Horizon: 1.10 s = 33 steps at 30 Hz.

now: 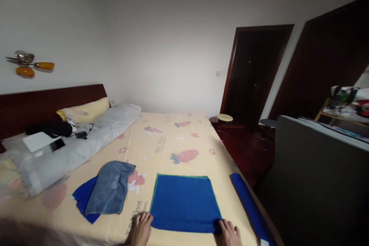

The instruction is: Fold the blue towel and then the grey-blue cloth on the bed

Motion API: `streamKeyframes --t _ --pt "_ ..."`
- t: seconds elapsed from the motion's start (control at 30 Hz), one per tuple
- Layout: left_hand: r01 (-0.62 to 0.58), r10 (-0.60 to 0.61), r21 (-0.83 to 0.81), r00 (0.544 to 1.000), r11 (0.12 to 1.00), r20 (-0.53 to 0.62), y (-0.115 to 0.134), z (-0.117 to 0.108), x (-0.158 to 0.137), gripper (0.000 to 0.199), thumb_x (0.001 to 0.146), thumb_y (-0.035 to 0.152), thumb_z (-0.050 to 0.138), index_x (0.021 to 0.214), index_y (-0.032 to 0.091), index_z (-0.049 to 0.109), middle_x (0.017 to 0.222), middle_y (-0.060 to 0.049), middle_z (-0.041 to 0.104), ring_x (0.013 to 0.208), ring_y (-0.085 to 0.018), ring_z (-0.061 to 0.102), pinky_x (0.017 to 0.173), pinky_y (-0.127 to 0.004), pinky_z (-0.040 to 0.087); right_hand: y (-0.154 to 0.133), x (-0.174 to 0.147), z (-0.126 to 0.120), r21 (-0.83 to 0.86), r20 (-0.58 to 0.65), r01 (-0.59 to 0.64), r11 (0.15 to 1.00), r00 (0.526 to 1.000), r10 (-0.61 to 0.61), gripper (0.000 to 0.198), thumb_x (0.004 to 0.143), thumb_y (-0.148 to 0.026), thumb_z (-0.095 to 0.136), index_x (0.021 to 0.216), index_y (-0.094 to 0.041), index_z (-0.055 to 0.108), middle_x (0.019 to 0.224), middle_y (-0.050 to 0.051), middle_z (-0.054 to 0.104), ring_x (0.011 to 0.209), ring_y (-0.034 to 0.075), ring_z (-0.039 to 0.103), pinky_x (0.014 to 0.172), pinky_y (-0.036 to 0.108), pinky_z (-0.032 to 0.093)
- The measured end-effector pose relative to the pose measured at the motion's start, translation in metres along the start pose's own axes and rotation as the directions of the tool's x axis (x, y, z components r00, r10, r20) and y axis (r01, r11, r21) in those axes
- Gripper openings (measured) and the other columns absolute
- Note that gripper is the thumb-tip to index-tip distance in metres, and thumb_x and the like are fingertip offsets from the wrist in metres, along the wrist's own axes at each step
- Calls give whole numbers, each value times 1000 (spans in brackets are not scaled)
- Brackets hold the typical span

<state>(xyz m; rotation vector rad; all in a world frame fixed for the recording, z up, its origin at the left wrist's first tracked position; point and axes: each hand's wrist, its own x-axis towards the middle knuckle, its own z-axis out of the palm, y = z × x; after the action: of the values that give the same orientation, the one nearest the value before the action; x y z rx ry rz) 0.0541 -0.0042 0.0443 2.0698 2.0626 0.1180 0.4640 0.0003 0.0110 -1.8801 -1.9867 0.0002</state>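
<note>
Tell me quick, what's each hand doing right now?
Left hand: open, fingers spread, touching the blue towel's near left corner.
Right hand: open, flat at its near right corner.

This is a bedroom in a home. A wide bed with a carrot-print sheet fills the room, with a dark wooden headboard, a yellow pillow, a wall lamp and 2 dark wooden doors.

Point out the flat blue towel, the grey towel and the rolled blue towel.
flat blue towel (184, 203), head view, middle of its top face.
grey towel (111, 188), head view, centre of cloth.
rolled blue towel (250, 207), head view, mid-length.
</note>
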Motion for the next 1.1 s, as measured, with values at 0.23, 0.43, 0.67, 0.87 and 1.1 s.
streamKeyframes --t 0.23,0.43,0.67,0.87,1.1 --pt "-82 65 -121 988 989 -140 -8 -15 -4 30 74 8 39 83 27 61 96 0 68 100 -17 56 95 -31 37 3 11 -31 44 115 -6 999 993 1 16 76 -23 45 74 -24 60 83 4 68 87 24 57 86 42 35" --pt "-31 30 -174 1000 984 -8 -20 -18 0 24 72 12 45 81 27 62 92 3 71 95 -13 61 90 -24 40 10 7 -32 119 230 -117 986 969 87 22 78 -31 42 80 -23 63 90 5 71 95 25 60 89 42 39" --pt "173 -179 -64 980 983 -86 -3 -6 7 44 75 8 39 105 27 64 119 -2 70 120 -20 56 103 -38 35 3 4 -11 11 32 -242 970 970 242 31 82 -25 37 101 -21 61 99 10 67 97 27 62 84 42 42" --pt "63 -64 -28 997 998 -40 60 27 6 59 80 6 28 125 29 57 140 -2 59 135 -18 45 113 -38 31 -65 -2 44 68 -71 33 997 997 -28 32 73 -12 47 95 -29 63 98 4 70 94 22 62 82 35 43" --pt "-36 75 -148 961 988 268 116 47 0 57 85 20 30 140 25 43 155 -3 41 145 -22 32 122 -42 23 -132 -13 94 142 19 97 985 995 -101 30 75 -17 52 97 -32 66 105 1 73 100 24 63 87 39 43"
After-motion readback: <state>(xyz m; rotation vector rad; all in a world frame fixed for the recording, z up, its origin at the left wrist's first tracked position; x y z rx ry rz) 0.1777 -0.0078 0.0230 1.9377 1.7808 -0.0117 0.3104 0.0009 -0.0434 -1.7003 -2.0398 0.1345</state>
